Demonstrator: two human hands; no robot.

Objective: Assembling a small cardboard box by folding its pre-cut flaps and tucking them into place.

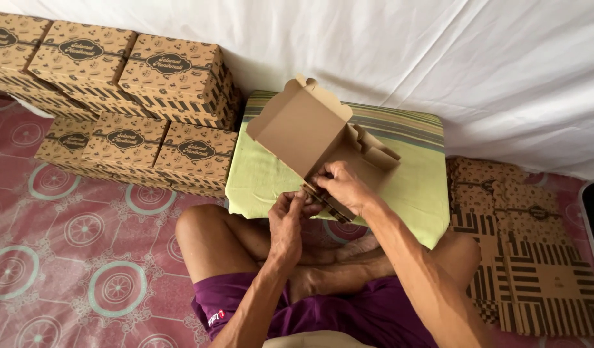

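Now both sets of fingers pinch the near front flap of a half-folded cardboard box (322, 138): left hand (289, 219) from below, right hand (343, 187) from above. Beyond the fingers its lid stands open over a green cushion (264, 174). Finished boxes (148, 96) are stacked far left, flat blanks (522, 258) lie right.

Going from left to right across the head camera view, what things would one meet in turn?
Stack of finished boxes → left hand → half-folded box, held over the green cushion → right hand → pile of flat box blanks.
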